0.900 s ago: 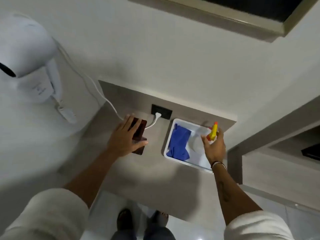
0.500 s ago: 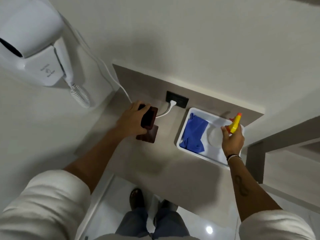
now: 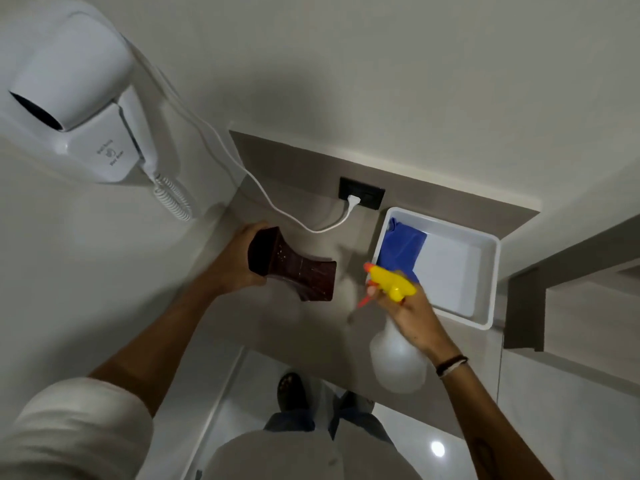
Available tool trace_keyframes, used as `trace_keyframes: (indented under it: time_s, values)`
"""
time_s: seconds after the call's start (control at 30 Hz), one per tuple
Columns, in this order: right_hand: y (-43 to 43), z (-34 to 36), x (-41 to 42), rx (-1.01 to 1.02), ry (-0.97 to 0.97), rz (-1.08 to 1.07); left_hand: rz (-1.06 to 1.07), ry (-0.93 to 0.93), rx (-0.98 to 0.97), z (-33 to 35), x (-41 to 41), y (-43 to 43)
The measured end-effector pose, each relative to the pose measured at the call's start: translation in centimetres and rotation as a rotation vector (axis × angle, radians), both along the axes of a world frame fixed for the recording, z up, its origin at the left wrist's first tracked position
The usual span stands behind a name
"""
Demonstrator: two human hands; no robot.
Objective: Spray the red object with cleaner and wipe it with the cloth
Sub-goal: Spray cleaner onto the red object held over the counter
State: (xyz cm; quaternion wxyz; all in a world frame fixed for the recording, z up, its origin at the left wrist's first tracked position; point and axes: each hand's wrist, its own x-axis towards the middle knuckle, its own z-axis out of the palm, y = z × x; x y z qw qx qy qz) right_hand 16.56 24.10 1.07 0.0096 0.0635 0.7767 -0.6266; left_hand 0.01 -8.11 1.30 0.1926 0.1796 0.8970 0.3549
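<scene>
The dark red object (image 3: pixel 294 268), waisted like a small vase, is lifted above the counter and tilted on its side, gripped at one end by my left hand (image 3: pixel 235 261). My right hand (image 3: pixel 408 303) holds a white spray bottle (image 3: pixel 398 358) with a yellow head and orange nozzle, the nozzle pointing left at the red object from a short gap. A faint mist hangs between them. The blue cloth (image 3: pixel 401 247) lies in the left part of the white tray (image 3: pixel 485 282), behind the bottle's head.
A wall-mounted white hair dryer (image 3: pixel 69 88) hangs at upper left, its cord running to a black wall socket (image 3: pixel 362 197) behind the grey counter (image 3: pixel 311 337). A darker shelf unit (image 3: pixel 554 289) stands at the right. My feet show below the counter's edge.
My left hand has picked the red object up off the counter and tipped it sideways. My right hand has lifted the spray bottle out of the tray and brought it left toward the object.
</scene>
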Motion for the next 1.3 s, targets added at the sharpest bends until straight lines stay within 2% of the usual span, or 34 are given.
trace_keyframes:
  time_s: [0.07, 0.17, 0.43, 0.77, 0.9, 1.1, 1.3]
  values:
    - [-2.3, -0.3, -0.4, -0.004, -0.056, 0.143, -0.008, -0.024, 0.003, 0.1, 0.0, -0.5]
    - [-4.9, -0.8, -1.9, -0.026, -0.1, 0.219, -0.027, -0.047, 0.008, 0.3, -0.1, -0.9]
    - [-7.5, -0.5, -5.8, 0.209, -0.163, 0.176, -0.028, -0.045, 0.014, 0.0, -0.5, -1.6]
    - [-6.6, -0.6, -6.0, 0.336, -0.199, 0.177, -0.033, -0.042, 0.028, -0.8, -0.9, -2.2]
    - [-6.1, -0.7, -5.9, 0.389, -0.213, 0.184, 0.069, -0.046, 0.022, -0.8, -1.1, -2.5]
    - [-5.8, -0.8, -5.2, 0.279, -0.265, 0.163, 0.339, -0.129, 0.004, 0.2, -0.8, -1.5]
    - [-7.7, -0.4, -5.1, 0.254, -0.256, 0.226, 0.378, -0.205, 0.019, 0.4, -1.1, -0.9]
